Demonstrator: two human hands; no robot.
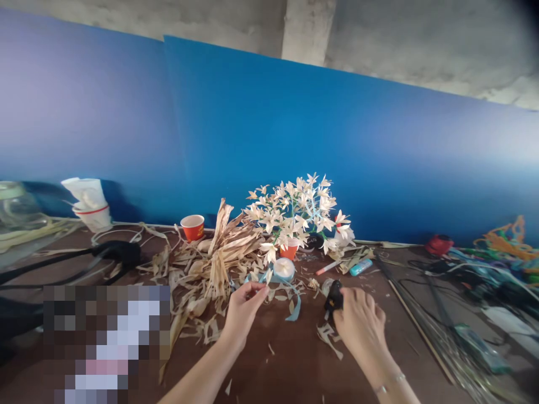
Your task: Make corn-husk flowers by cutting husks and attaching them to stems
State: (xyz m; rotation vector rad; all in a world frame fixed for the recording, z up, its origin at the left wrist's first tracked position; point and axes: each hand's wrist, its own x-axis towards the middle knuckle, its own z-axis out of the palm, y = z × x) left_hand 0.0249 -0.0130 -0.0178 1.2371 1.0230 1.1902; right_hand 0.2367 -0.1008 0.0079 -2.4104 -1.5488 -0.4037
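Note:
My left hand [248, 306] is closed in a pinch, thumb against forefinger, on a small pale corn-husk petal [268, 276] that points upward. To its right, my right hand [362, 318] curls over a small black tool [334, 297] with a narrow tip; its exact kind does not show. Behind both hands a bunch of cream husk flowers [295, 210] stands in an orange paper cup [289, 248]. A roll of light blue ribbon [284, 269] lies just beyond my left fingertips, with a loose end trailing toward me.
Dried corn husks [225, 252] and scraps spread over the brown table [290, 365]. An orange cup [192, 227] and a white cup [92, 216] stand farther left. A marker [327, 267] and a turquoise packet [361, 267] lie right of the flowers. Thin wires [425, 325] and colourful cords [509, 247] fill the right side.

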